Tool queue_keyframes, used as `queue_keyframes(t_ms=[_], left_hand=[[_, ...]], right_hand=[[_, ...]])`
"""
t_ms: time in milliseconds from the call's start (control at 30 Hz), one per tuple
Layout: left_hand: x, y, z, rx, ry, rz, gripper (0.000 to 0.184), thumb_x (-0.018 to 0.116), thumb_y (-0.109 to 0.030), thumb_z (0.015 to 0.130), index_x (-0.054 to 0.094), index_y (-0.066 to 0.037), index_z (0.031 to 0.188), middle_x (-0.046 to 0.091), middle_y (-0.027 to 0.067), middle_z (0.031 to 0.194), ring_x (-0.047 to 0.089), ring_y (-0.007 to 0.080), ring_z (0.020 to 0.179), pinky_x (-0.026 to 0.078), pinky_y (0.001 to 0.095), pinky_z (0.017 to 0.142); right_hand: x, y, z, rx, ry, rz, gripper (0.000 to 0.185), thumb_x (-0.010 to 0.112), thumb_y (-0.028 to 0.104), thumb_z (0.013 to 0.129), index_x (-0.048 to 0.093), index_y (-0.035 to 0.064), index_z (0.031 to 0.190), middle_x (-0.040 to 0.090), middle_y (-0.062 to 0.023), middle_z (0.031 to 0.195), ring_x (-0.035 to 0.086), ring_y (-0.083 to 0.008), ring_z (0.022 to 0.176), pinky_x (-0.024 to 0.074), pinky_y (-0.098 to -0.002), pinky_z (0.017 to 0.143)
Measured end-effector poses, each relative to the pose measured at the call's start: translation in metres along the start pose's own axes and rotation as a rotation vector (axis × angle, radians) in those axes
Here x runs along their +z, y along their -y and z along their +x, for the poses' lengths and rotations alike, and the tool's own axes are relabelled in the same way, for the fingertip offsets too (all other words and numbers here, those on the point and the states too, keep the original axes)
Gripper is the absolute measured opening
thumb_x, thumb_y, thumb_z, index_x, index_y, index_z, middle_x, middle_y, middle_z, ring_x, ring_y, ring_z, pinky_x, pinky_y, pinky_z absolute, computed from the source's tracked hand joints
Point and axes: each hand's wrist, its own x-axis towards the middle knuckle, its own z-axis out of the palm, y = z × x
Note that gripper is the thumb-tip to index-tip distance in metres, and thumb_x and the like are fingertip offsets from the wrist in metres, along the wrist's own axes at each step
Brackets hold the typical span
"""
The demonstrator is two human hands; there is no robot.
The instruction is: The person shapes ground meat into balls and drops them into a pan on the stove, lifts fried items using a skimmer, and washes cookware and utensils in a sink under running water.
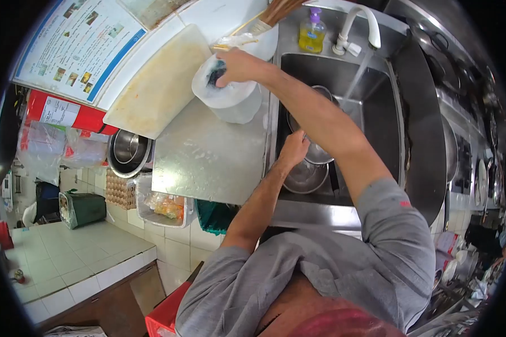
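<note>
My left hand [294,147] is closed at the rim of a shiny metal bowl [319,154] in the sink [371,163]. Another round metal vessel [305,178] lies just below it, nearer my body. Crossing over the left, my right hand [239,66] reaches into the mouth of a white plastic tub [230,106] on the steel counter. Its thumb and fingers bend around the dark contents [215,73], whose kind I cannot make out. Water runs from the white faucet [358,28] into the sink. My right forearm covers part of the metalware there.
Behind the sink stands a soap bottle [312,33] with a purple pump. A stained cutting board [160,81] leans against the wall beside the tub. Metal bowls [130,151], egg trays [121,190] and a plastic bin [163,205] are at the left. Cookware and a stove [461,163] are at the right.
</note>
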Motion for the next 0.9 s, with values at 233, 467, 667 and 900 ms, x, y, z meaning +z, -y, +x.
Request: queue_keyframes(t_ms=[233,467,667,900], left_hand=[[-0.015,0.021,-0.035,0.02,-0.081,-0.228,0.06,0.046,0.004,0.07,0.036,-0.004,0.129,0.05,0.0189,0.12,0.047,0.0286,0.113,0.035,0.0323,0.096],[-0.026,0.009,0.015,-0.159,-0.174,-0.866,0.035,0.049,-0.005,0.084,0.044,-0.004,0.119,0.056,0.012,0.101,0.06,0.021,0.085,0.054,0.0346,0.065],[0.013,-0.011,0.047,-0.117,-0.197,-0.994,0.036,0.04,-0.035,0.092,0.043,-0.007,0.114,0.057,0.0083,0.088,0.06,0.0177,0.064,0.051,0.0285,0.037],[0.068,0.017,0.039,-0.009,-0.203,-0.757,0.027,0.043,-0.02,0.093,0.052,0.001,0.107,0.057,0.0079,0.098,0.056,0.0157,0.085,0.047,0.0295,0.072]], right_hand=[[0.044,-0.034,0.05,0.008,0.202,-0.045,0.07,0.077,0.025,0.051,0.051,0.0002,0.111,0.062,-0.0159,0.091,0.06,-0.0268,0.082,0.0481,-0.0369,0.07],[-0.065,-0.014,-0.036,-0.131,-0.397,-0.084,0.021,0.064,0.015,0.064,0.063,0.0053,0.082,0.061,-0.0089,0.077,0.057,-0.0175,0.068,0.0467,-0.0275,0.062],[-0.03,-0.128,-0.187,0.367,-0.423,0.368,0.064,0.075,0.022,0.064,0.046,0.0059,0.119,0.055,-0.0095,0.107,0.051,-0.0205,0.102,0.04,-0.0339,0.09],[0.068,-0.151,-0.286,0.567,-0.131,-0.24,0.058,0.059,0.031,0.074,0.039,0.0156,0.127,0.03,-0.0171,0.134,0.036,-0.0454,0.114,0.0302,-0.0529,0.094]])
